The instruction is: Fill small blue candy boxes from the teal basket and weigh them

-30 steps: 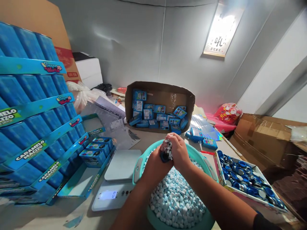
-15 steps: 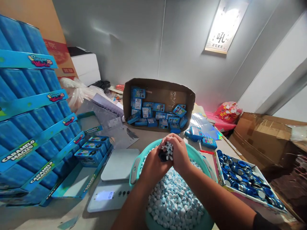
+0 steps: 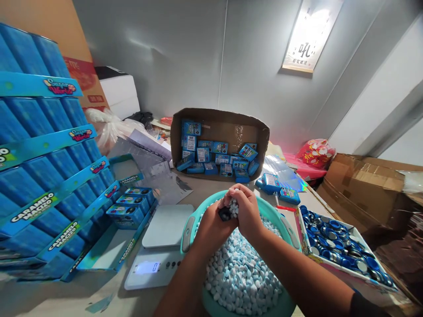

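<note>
A turquoise basin [image 3: 189, 220] full of small white and pale blue candies [image 3: 244, 268] stands in front of me. Above it my hands meet. My left hand [image 3: 216, 222] is wrapped round a small container, of which only a dark end [image 3: 224, 214] shows; the rest is hidden by the fingers. Cupped against that end, my right hand [image 3: 246, 209] has a heap of candies [image 3: 233, 207] in its closed fingers.
Left of the basin lies a kitchen scale [image 3: 165, 224] reading 0. Stacked display trays of blue tins [image 3: 36, 176] rise at far left. A cardboard box [image 3: 221, 119] of small blue packs stands behind; a carton of blue and silver caps [image 3: 340, 242] is at right.
Fewer candies show between my hands, and my right fingers have closed further over the container's dark end. The view has shifted slightly.
</note>
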Available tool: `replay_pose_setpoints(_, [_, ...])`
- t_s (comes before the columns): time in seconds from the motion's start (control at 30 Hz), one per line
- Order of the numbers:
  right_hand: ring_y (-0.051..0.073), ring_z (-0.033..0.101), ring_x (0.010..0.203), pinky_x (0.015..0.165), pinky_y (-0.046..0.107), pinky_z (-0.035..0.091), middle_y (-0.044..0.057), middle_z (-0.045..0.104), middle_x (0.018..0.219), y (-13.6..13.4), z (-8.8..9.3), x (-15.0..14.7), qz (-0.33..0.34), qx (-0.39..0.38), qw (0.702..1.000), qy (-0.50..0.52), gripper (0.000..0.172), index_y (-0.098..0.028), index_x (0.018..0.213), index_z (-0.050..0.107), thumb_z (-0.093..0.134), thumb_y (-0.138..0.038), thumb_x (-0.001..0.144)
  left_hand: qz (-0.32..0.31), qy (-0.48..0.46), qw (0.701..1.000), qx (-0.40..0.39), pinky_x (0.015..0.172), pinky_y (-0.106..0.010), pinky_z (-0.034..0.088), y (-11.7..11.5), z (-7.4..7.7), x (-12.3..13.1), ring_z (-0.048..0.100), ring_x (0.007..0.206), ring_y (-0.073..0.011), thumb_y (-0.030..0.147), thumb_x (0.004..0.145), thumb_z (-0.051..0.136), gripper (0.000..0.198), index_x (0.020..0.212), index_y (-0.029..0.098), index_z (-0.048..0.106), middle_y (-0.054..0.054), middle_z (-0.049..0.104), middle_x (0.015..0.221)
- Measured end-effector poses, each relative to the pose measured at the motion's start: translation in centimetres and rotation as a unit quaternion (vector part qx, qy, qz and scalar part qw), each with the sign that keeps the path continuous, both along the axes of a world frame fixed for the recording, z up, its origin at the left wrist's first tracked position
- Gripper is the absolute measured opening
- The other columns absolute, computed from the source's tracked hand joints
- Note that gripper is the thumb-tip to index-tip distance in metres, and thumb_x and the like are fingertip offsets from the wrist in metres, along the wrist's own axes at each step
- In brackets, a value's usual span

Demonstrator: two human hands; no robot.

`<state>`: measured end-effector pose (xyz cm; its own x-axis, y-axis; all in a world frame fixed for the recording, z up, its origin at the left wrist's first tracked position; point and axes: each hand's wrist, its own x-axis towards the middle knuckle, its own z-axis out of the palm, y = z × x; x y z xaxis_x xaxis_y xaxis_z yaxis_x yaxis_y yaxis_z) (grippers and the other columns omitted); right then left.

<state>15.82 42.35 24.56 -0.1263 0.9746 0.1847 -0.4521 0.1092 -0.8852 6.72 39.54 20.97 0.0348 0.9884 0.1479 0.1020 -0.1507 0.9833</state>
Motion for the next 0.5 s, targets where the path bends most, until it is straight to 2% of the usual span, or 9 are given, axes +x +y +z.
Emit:
replay_pose_setpoints(0.27, [0.01, 0.049, 0.042, 0.047, 0.024, 0.041, -0.004, 0.054, 0.047, -0.5, 0.1, 0.0, -0.01, 0.013, 1.0, -0.011, 0.024, -0.019, 0.058, 0.054, 0.06, -0.029, 0.079, -0.002, 0.035, 0.999, 0.005, 0.06, -0.023, 0.035, -0.4, 0.6, 0.1, 0.041, 0.071, -0.0114, 0.02, 0.071, 0.063, 0.012, 0.081, 0.017, 0.057, 0.003, 0.054, 0.074])
replay_pose_setpoints(0.5, [0.01, 0.049, 0.042, 0.046, 0.023, 0.041, -0.006, 0.055, 0.048, -0.7, -0.3, 0.0, 0.001, 0.023, 1.0, 0.004, 0.018, -0.02, 0.068, 0.055, 0.062, -0.031, 0.081, -0.001, 0.046, 0.999, -0.015, 0.058, -0.022, 0.033, -0.7, 1.1, 0.1, 0.041, 0.07, -0.0114, 0.023, 0.075, 0.062, 0.009, 0.082, 0.018, 0.058, 0.004, 0.054, 0.072])
